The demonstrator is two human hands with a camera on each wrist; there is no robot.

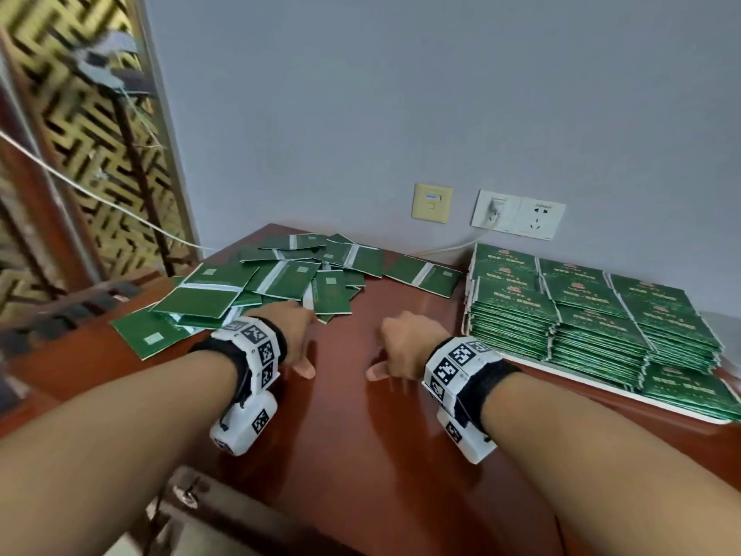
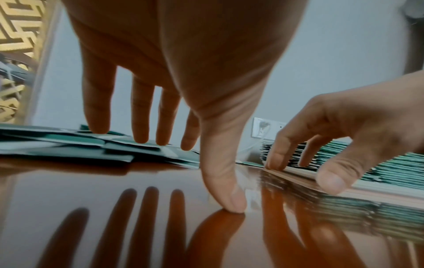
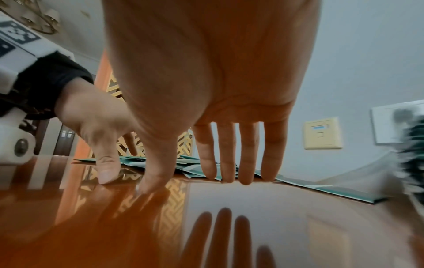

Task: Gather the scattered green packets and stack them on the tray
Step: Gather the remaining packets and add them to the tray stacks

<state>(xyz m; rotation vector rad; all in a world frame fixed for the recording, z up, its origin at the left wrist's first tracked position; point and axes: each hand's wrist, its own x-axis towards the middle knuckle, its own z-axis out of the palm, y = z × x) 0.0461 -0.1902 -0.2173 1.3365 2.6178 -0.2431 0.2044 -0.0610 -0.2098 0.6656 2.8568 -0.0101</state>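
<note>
Several loose green packets (image 1: 276,274) lie in an untidy heap at the table's back left, and one packet (image 1: 425,274) lies apart to their right. At the right a white tray (image 1: 561,369) holds neat stacks of green packets (image 1: 593,315). My left hand (image 1: 298,343) hovers at the heap's near edge with straight fingers and holds nothing; in the left wrist view its thumb (image 2: 229,199) touches the table. My right hand (image 1: 397,347) hangs empty between heap and tray, fingers relaxed, just above the wood in the right wrist view (image 3: 201,163).
The glossy red-brown table (image 1: 361,455) ends against a grey wall with sockets (image 1: 517,212) and a white cable. A gold lattice screen (image 1: 100,134) and a dark carved piece (image 1: 60,311) stand to the left. The tray's front right corner reaches the table's right side.
</note>
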